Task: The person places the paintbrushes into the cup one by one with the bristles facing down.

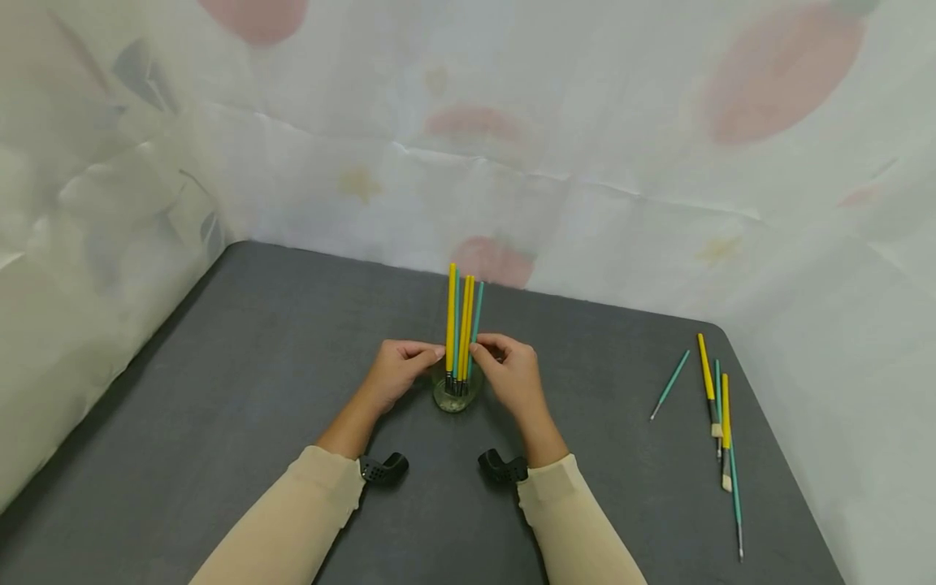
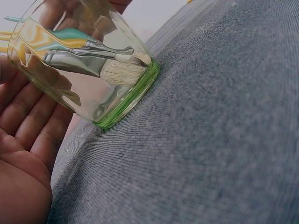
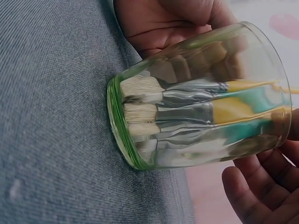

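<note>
Glass [image 1: 457, 393] stands mid-table [image 1: 219, 390], brushes [image 1: 461, 325] upright inside, bristles down. Left hand [image 1: 396, 372] at 9 o'clock and right hand [image 1: 512, 375] at 3 pinch the handles, gathering them. Loose brushes [image 1: 720, 406] lie at 3 o'clock, well apart.

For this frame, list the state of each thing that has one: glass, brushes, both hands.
Glass: upright on the grey table, between both hands.
Brushes in the glass: standing bristles down, handles up.
Loose brushes: lying flat on the table near its right edge.
Left hand: fingertips at the bundled handles, just above the rim.
Right hand: fingers curled at the handles from the other side.
</note>
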